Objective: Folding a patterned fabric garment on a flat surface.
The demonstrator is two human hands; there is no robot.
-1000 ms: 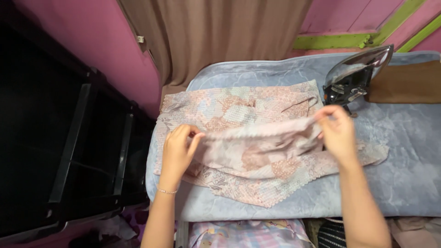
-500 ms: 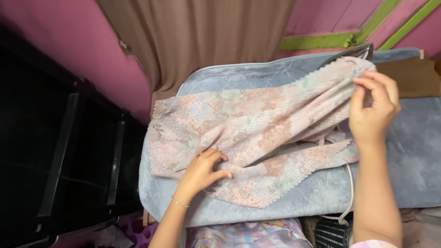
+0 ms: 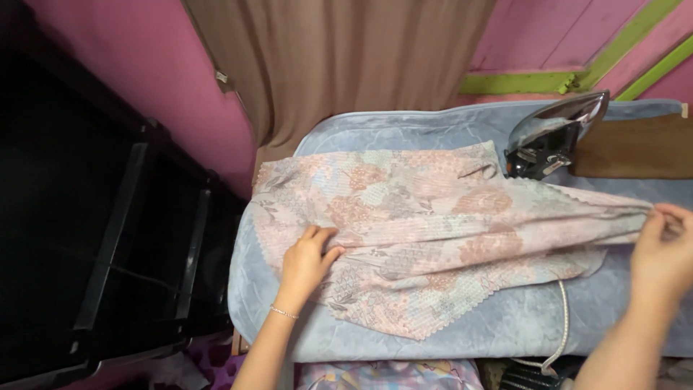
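The left hand [image 3: 307, 260] now presses flat on the patterned cloth [image 3: 433, 231] over the padded board [image 3: 404, 123], while the right hand [image 3: 664, 253], lowered from a moment ago, pinches its far end taut beside the iron [image 3: 552, 133].

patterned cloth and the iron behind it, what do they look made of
The patterned cloth looks like thin woven fabric, pink and pale blue, matte, with a fine crinkled texture and zigzag-cut edges; the left hand presses it flat while the right hand pulls a corner taut. The iron shows a shiny, mirror-like soleplate, likely polished metal, on a dark, probably plastic body.
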